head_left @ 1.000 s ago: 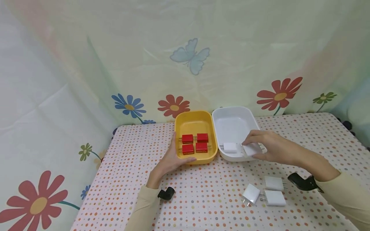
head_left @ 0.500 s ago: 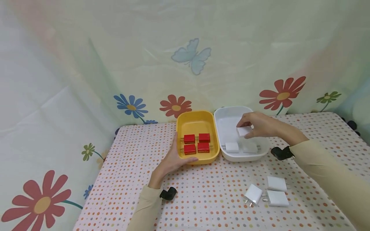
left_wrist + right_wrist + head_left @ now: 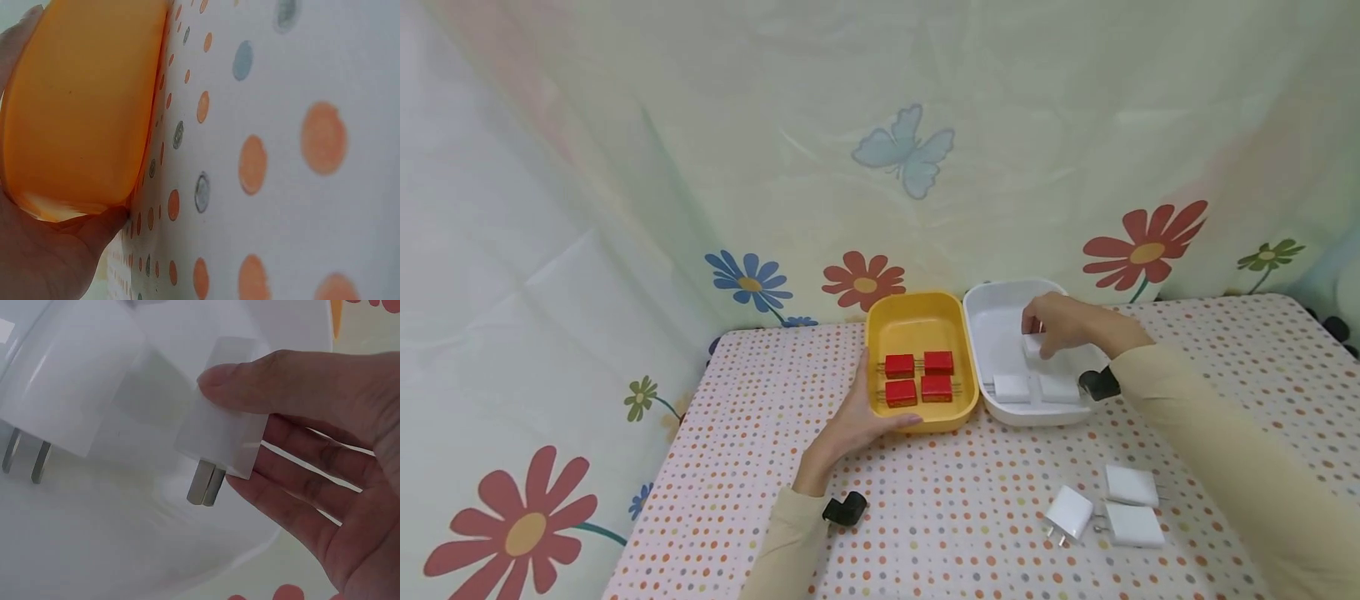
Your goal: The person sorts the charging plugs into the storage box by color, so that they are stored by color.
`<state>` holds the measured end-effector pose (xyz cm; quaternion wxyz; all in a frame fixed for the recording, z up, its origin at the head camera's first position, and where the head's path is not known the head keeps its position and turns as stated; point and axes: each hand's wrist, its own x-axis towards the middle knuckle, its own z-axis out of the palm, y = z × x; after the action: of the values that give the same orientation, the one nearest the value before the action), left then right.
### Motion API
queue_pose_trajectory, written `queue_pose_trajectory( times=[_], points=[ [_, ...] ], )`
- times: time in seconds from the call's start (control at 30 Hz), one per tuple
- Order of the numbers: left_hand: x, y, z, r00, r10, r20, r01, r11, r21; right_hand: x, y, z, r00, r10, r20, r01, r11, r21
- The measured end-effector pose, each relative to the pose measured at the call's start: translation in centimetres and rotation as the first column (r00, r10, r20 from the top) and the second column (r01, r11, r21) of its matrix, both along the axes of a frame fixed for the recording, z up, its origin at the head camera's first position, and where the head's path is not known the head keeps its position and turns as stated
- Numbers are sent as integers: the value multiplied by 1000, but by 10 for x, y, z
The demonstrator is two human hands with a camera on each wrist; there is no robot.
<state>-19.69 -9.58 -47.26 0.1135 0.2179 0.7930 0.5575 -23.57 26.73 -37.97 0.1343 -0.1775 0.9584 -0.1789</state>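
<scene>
The left hand [image 3: 850,417] is spread wide around the near left corner of a yellow box [image 3: 917,332], with its thumb along the front and its fingers up the left side. It holds the box there. Just to the right of its fingers, inside the box, lie four red plugs [image 3: 937,388] in two rows. Farther right of the left hand, a white box [image 3: 994,333] sits right beside the yellow one. Two white plugs [image 3: 1011,388] lie in it, nearer the person than the right hand. The right hand [image 3: 1060,323] is over this box and pinches one small white plug [image 3: 219,422], thumb in front and fingers behind, with only a narrow gap. I can't tell if that plug touches the bottom. It looks hard, light and smooth, so it could slip a bit. The flat sides seem best to hold, away from the metal prongs [image 3: 206,482], which might bend. Nearer the person than the right hand, three loose plugs [image 3: 1070,511] lie close together on the dotted cloth [image 3: 955,517].
</scene>
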Motion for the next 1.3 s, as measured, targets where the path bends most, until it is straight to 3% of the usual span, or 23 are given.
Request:
queue_pose_trajectory(
  times=[0.63, 0.8, 1.07, 1.17, 1.3],
  points=[
    [1, 3, -4, 1000, 2, -17, -2, 1000, -21, 2, 3, -27, 993, -86, 75, 83, 995, 47],
    [0, 0, -7, 1000, 16, -18, -17, 1000, -24, 1, 3, -27, 998, -45, 45, 44, 999, 30],
    [1, 0, -6, 1000, 20, -18, -21, 999, -36, 7, 6, -21, 998, -63, 25, 63, 998, 4],
    [2, 1, -7, 999, 27, -17, -28, 998, -48, 17, 8, -12, 999, -51, -12, 51, 999, -15],
    [2, 1, -7, 999, 36, -18, -37, 998, -53, 36, 10, 9, 992, 2, -124, -4, 1000, -17]
  ],
)
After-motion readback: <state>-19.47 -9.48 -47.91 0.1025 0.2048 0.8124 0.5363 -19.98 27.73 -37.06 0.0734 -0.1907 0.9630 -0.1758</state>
